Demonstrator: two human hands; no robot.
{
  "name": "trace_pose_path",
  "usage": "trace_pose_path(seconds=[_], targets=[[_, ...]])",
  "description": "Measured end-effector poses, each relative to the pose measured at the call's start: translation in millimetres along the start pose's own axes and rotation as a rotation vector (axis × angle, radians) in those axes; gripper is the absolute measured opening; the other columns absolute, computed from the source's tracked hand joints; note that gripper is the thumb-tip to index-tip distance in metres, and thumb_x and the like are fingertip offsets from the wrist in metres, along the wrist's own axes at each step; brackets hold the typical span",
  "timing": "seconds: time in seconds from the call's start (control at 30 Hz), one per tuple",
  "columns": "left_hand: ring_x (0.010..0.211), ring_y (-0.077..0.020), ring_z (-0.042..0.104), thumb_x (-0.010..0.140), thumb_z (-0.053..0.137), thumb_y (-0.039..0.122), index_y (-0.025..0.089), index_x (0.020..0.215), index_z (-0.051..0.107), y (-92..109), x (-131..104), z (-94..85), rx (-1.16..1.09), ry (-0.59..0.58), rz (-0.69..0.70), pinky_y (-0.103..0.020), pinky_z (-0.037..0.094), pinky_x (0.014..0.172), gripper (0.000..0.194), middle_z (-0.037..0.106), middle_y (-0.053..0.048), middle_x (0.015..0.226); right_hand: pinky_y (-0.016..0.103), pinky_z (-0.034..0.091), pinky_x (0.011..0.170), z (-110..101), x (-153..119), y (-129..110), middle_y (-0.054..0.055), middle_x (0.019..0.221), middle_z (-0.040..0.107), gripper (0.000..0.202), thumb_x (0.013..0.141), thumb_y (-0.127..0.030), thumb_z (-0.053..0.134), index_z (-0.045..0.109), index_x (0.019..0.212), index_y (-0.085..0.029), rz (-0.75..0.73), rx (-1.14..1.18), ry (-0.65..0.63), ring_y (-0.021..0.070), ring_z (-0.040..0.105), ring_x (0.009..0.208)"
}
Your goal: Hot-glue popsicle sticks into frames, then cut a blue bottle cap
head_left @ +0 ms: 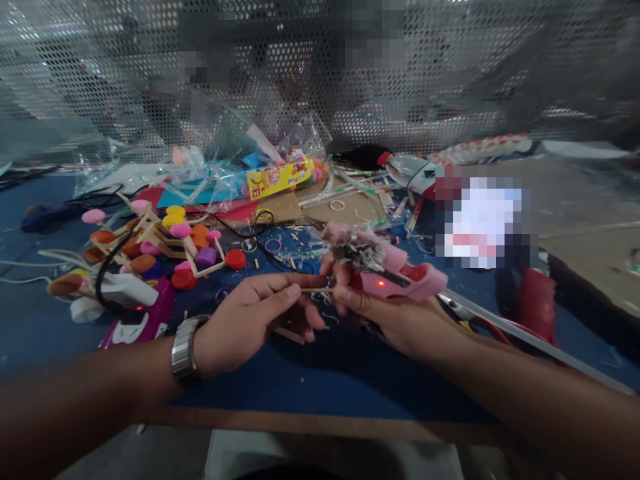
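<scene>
A thin wooden stick (316, 290) runs level between my two hands. My left hand (260, 313) pinches its left end between thumb and forefinger, the other fingers curled loosely below. With thumb and fingertips, my right hand (373, 307) grips the other end. A thin tan loop, like a rubber band (361, 305), shows by the right thumb. Just behind and above that hand is a pink tool with a red light, like a hot glue gun (400, 273), with grey, shredded-looking material at its left end. Whether it touches the hand I cannot tell.
At left lies a cluster of wooden sticks with coloured discs (175, 240), beside a purple device (145, 313) with a black cord. Behind are plastic wrappers with a yellow label (280, 179), cardboard (345, 200) and a bottle (407, 172). A perforated metal screen (300, 73) stands beyond.
</scene>
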State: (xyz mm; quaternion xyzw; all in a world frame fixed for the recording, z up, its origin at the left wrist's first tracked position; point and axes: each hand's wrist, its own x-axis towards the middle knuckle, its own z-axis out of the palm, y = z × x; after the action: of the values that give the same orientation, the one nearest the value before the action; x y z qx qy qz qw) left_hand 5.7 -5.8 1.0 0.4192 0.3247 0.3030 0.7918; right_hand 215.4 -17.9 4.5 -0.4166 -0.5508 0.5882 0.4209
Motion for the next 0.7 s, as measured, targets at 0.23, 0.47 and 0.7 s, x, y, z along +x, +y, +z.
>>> trace_pose_path(seconds=[0.23,0.47,0.7], targets=[[0.068,-0.0149,0.072,0.096,0.071,0.028,0.013,0.119,0.075,0.6,0.0,-2.0,-0.047,-0.01,0.04,-0.027,0.058,0.069,0.028,0.078,-0.006,0.079,0.024,0.035,0.045,0.2,0.1,1.4,-0.005,0.064,0.056,0.041,0.075,-0.051,0.087,0.06,0.089,-0.024,0.025,0.161,0.024,0.0115,0.046,0.054],[0.069,-0.0165,0.071,0.095,0.071,0.032,0.013,0.122,0.072,0.4,-0.1,-2.2,0.001,-0.001,0.042,-0.03,0.059,0.07,0.034,0.076,-0.005,0.078,0.024,0.037,0.046,-1.2,-0.7,4.0,-0.004,0.069,0.056,0.038,0.071,-0.043,0.092,0.062,0.087,-0.025,0.031,0.203,0.041,0.0115,0.047,0.056],[0.07,-0.0163,0.071,0.094,0.073,0.036,0.014,0.112,0.07,-1.1,1.4,-3.0,0.051,0.019,0.067,-0.029,0.06,0.069,0.029,0.076,-0.005,0.077,0.024,0.039,0.048,-0.1,-0.2,3.1,-0.003,0.089,0.056,0.047,0.073,-0.05,0.089,0.051,0.075,-0.023,0.025,0.168,0.018,0.0076,0.045,0.057]])
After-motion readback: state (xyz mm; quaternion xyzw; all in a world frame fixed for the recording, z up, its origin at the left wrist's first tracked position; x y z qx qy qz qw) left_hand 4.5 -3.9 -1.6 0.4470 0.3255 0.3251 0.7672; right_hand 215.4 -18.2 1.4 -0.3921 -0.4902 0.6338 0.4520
